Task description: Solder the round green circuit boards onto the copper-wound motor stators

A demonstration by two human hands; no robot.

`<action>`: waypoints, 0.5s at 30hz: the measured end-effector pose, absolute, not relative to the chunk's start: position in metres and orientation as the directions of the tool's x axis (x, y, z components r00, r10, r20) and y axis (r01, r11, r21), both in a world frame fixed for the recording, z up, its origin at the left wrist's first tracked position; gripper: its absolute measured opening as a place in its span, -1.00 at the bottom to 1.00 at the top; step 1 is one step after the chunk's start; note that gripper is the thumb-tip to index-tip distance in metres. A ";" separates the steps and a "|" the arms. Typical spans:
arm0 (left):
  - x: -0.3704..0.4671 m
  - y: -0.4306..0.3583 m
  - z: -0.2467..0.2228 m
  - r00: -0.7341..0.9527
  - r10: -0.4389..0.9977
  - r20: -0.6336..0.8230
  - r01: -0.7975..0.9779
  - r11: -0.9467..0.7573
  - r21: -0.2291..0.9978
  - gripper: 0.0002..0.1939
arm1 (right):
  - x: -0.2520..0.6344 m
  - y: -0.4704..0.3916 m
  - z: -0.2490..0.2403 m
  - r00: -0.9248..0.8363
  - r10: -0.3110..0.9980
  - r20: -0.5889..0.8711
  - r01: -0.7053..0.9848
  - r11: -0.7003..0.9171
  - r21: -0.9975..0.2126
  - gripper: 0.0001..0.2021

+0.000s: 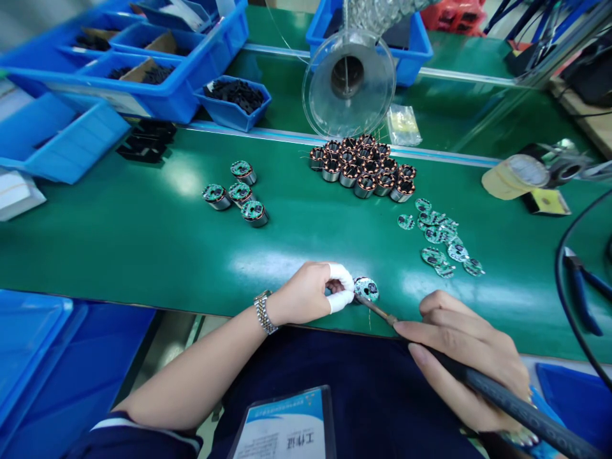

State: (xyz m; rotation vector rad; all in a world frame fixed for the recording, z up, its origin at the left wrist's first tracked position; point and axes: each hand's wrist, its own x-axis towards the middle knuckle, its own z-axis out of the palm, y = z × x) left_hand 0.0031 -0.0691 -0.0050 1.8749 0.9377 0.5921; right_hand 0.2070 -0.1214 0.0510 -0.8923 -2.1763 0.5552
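Observation:
My right hand [471, 354] grips a soldering iron [507, 395] by its dark handle. The iron's tip touches the left lower edge of a round green circuit board [367, 289] near the table's front edge. The board appears to sit on a motor stator, mostly hidden beneath it. Thumb and index finger of my left hand [318, 293], in white finger covers, are pinched together against the board's left side. What lies between those fingertips is too small to make out. A thin wire [370, 320] sticks out below the board.
Bare copper-wound stators [366, 185] stand grouped at the back. Loose circuit boards [433, 234] lie to the right, and several board-topped stators [255, 213] to the left. A clear fume hood [318, 95] hangs above. Pliers [586, 296], a cable [561, 280] and blue bins [234, 105] flank the area.

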 end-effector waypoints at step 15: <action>0.003 -0.069 -0.005 0.591 0.806 0.021 0.364 -0.290 0.885 -0.94 | 0.215 -0.123 0.051 -0.478 0.757 0.444 0.424 0.642 -0.639 -0.67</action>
